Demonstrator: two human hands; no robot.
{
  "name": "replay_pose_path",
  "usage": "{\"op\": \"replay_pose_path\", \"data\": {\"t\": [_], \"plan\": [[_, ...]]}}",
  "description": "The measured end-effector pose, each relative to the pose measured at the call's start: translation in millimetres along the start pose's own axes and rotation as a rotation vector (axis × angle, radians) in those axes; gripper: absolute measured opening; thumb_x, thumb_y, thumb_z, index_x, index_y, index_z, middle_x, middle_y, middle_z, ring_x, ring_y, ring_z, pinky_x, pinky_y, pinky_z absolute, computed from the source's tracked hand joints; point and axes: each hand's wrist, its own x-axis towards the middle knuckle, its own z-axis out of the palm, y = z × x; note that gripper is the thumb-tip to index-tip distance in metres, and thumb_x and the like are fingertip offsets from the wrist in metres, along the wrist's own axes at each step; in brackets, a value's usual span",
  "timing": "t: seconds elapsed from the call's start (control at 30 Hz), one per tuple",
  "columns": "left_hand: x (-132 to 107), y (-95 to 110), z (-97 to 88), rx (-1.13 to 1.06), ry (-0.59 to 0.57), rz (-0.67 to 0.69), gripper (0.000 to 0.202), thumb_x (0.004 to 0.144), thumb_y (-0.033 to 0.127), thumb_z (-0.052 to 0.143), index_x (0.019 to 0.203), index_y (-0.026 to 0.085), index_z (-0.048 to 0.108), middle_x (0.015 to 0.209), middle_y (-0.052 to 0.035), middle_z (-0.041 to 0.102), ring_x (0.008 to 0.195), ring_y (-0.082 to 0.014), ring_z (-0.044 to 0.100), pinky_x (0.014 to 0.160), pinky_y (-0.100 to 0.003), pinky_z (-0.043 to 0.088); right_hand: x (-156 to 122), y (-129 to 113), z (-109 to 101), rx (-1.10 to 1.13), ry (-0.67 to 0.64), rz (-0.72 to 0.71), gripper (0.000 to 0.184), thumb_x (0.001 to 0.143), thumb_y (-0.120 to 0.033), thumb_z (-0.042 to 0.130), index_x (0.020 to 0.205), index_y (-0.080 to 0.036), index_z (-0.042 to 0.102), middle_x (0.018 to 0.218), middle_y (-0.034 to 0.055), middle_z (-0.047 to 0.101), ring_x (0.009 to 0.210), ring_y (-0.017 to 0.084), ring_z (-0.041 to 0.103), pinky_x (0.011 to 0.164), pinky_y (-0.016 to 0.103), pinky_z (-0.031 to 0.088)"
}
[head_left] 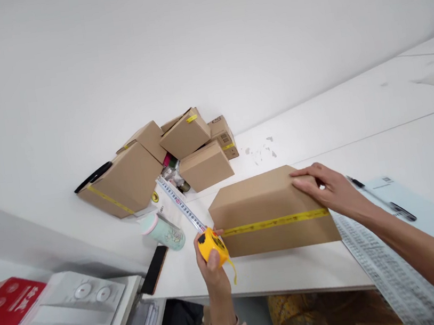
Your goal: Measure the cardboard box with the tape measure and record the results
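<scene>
A brown cardboard box (258,199) with a yellow tape strip along its front lies on the white table (355,111). My left hand (213,270) is closed round a yellow tape measure (211,243) at the box's left end. Its blade (180,206) sticks out up and to the left, away from the box. My right hand (327,187) rests on the box's right end, fingers curled over the top edge and pressing on it.
A heap of several cardboard boxes (160,157) sits at the back against the wall. A mint cup (163,233) lies near a black phone (154,269). A printed sheet (380,263) and a pen (383,198) lie at the right. A white machine (62,324) stands at lower left.
</scene>
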Motion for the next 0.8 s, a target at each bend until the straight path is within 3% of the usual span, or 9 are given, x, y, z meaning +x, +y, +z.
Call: {"op": "replay_pose_path", "data": {"t": [0.13, 0.2, 0.27, 0.37, 0.5, 0.67, 0.8], "plan": [[4.2, 16.8, 13.4, 0.039, -0.028, 0.02, 0.064, 0.069, 0.059, 0.079, 0.117, 0.021, 0.062, 0.1, -0.0088, 0.075, 0.114, -0.0335, 0.068, 0.098, -0.042, 0.049, 29.4, -7.6, 1.5, -0.08, 0.129, -0.104, 0.042, 0.093, -0.064, 0.056, 0.092, -0.027, 0.075, 0.11, 0.0107, 0.065, 0.106, 0.031, 0.062, 0.089, 0.047, 0.052], [-12.4, 19.9, 19.5, 0.102, -0.028, 0.067, 0.067, 0.072, 0.056, 0.08, 0.125, 0.023, 0.058, 0.109, -0.0096, 0.074, 0.12, -0.0336, 0.065, 0.098, -0.041, 0.049, 41.2, -6.9, 5.2, -0.094, 0.134, -0.2, 0.037, 0.096, -0.057, 0.052, 0.086, -0.026, 0.071, 0.118, 0.0114, 0.068, 0.116, 0.033, 0.06, 0.096, 0.048, 0.049], [-38.9, 18.7, 25.5, 0.138, -0.076, 0.079, 0.075, 0.07, 0.058, 0.083, 0.131, 0.025, 0.055, 0.116, -0.0105, 0.072, 0.118, -0.0339, 0.064, 0.094, -0.039, 0.051, 50.5, -7.9, 8.6, -0.118, 0.068, -0.243, 0.035, 0.1, -0.049, 0.046, 0.085, -0.026, 0.067, 0.109, 0.0105, 0.073, 0.105, 0.03, 0.065, 0.091, 0.046, 0.05], [-81.9, 8.7, 36.9, 0.097, -0.285, -0.075, 0.083, 0.065, 0.071, 0.082, 0.131, 0.025, 0.057, 0.113, -0.012, 0.071, 0.108, -0.0339, 0.064, 0.09, -0.04, 0.052, 58.9, -12.4, 12.2, -0.171, -0.004, -0.298, 0.032, 0.103, -0.04, 0.039, 0.093, -0.026, 0.067, 0.098, 0.0079, 0.076, 0.091, 0.027, 0.067, 0.088, 0.044, 0.048], [-115.5, -8.8, 54.0, 0.006, -0.53, -0.388, 0.087, 0.06, 0.078, 0.084, 0.124, 0.025, 0.06, 0.109, -0.0114, 0.069, 0.094, -0.0283, 0.063, 0.077, -0.035, 0.051, 61.4, -15.4, 15.7, -0.242, 0.017, -0.435, 0.035, 0.105, -0.028, 0.034, 0.115, -0.027, 0.067, 0.104, 0.0071, 0.076, 0.097, 0.027, 0.066, 0.09, 0.044, 0.043], [-121.8, -16.0, 63.0, -0.043, -0.56, -0.445, 0.086, 0.06, 0.075, 0.085, 0.124, 0.024, 0.06, 0.113, -0.0108, 0.068, 0.097, -0.0251, 0.061, 0.08, -0.033, 0.049, 60.1, -14.2, 16.6, -0.421, -0.012, -0.57, 0.054, 0.095, -0.006, 0.035, 0.132, -0.03, 0.065, 0.102, 0.0069, 0.072, 0.091, 0.025, 0.06, 0.082, 0.039, 0.04], [-123.0, -19.5, 63.9, -0.046, -0.565, -0.421, 0.084, 0.061, 0.075, 0.085, 0.121, 0.023, 0.06, 0.113, -0.0104, 0.065, 0.099, -0.0251, 0.06, 0.081, -0.031, 0.049, 61.4, -16.5, 16.0, -0.497, -0.033, -0.622, 0.064, 0.09, -0.001, 0.037, 0.138, -0.033, 0.066, 0.106, 0.008, 0.071, 0.091, 0.025, 0.057, 0.08, 0.038, 0.04]]}}
